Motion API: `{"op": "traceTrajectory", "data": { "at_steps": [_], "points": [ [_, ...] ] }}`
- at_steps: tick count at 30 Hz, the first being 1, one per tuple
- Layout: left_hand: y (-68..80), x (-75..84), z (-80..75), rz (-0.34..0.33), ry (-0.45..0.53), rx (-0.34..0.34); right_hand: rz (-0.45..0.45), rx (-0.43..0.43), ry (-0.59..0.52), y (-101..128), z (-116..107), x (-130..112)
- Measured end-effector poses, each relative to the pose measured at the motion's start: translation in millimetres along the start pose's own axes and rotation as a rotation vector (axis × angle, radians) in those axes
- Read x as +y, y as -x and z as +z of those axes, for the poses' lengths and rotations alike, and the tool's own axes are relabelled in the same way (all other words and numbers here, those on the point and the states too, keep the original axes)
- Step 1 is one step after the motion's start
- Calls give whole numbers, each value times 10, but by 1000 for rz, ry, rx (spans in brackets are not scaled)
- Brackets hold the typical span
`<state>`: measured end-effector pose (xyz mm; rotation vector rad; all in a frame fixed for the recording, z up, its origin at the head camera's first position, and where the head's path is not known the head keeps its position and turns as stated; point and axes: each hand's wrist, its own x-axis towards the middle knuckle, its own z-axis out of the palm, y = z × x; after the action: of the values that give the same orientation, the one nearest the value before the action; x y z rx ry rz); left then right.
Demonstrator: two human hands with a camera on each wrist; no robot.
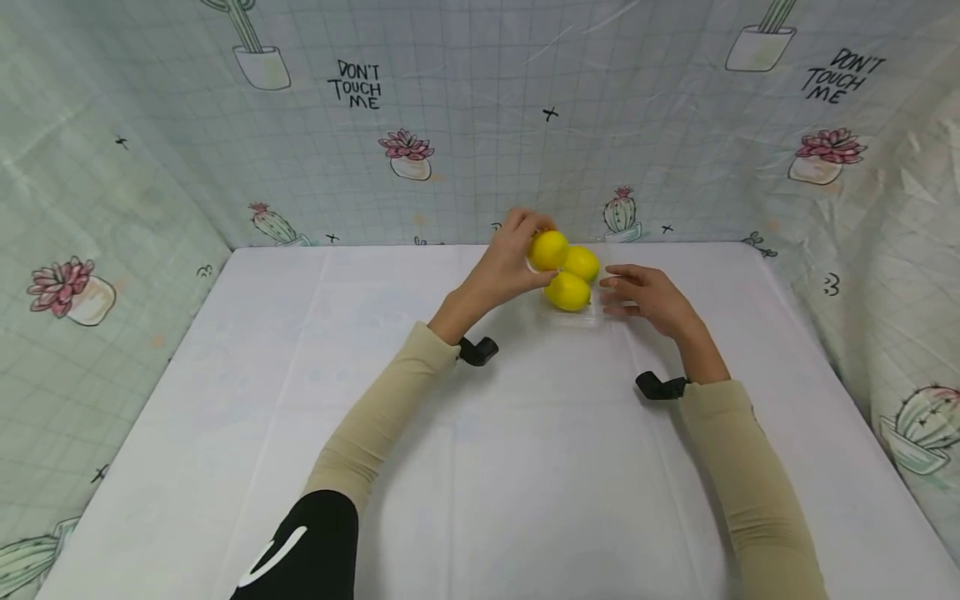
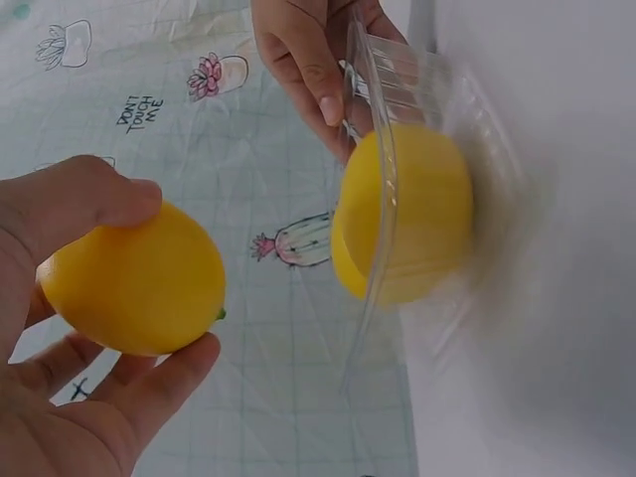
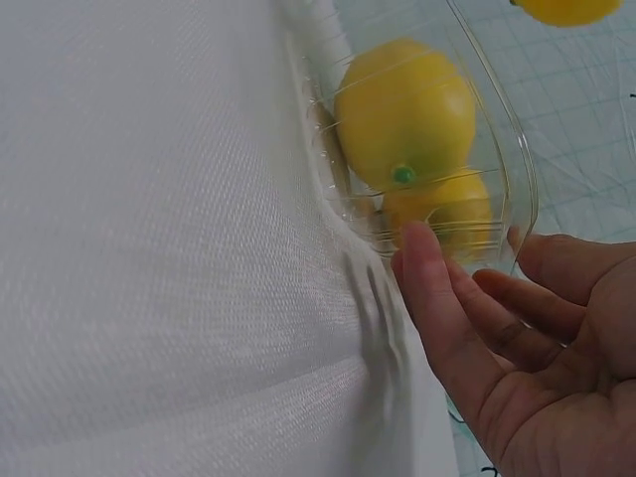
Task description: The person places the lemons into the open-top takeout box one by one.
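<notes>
My left hand (image 1: 534, 250) grips a yellow lemon (image 1: 549, 250) between thumb and fingers, lifted just above a clear plastic tray (image 1: 592, 317) near the table's far edge. Two more lemons (image 1: 582, 263) (image 1: 567, 291) lie in that tray. The left wrist view shows the held lemon (image 2: 134, 278) close up, apart from the tray (image 2: 378, 119) and a lemon (image 2: 417, 209) inside it. My right hand (image 1: 637, 292) rests against the tray's right side with fairly straight fingers. In the right wrist view its thumb (image 3: 427, 263) touches the tray wall (image 3: 517, 149), beside the two lemons (image 3: 402, 114) (image 3: 447, 214).
A white cloth covers the table (image 1: 480, 467). Cactus-print sheets (image 1: 450, 125) wall it in at the back and on both sides. The tray stands close to the back sheet.
</notes>
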<state>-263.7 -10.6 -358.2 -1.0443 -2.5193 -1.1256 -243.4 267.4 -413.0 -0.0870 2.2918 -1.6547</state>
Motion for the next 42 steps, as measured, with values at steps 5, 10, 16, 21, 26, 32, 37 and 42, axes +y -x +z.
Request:
{"op": "traceTrajectory", "data": {
  "at_steps": [5, 10, 16, 21, 26, 32, 37, 42],
  "points": [
    [-85, 34, 67, 23, 13, -8, -12, -6, 11, 3, 8, -4],
    [-177, 47, 105, 8, -6, -20, -5, -5, 23, 18, 7, -19],
    [-312, 47, 130, -104, 42, -90, 1, 1, 24, 12, 3, -18],
    [-412, 38, 121, -115, -11, -186, -1, -2, 34, 21, 20, -24],
    [-563, 22, 93, -59, -114, -303, 4, 6, 62, 32, 28, -27],
    [-745, 30, 54, -37, -164, -411, -3, 9, 70, 41, 43, -21],
    [-860, 53, 86, -18, -218, -540, 10, 8, 83, 40, 47, -24],
    [-961, 54, 174, -15, -273, -657, 12, 9, 102, 43, 33, -36]
  ]
}}
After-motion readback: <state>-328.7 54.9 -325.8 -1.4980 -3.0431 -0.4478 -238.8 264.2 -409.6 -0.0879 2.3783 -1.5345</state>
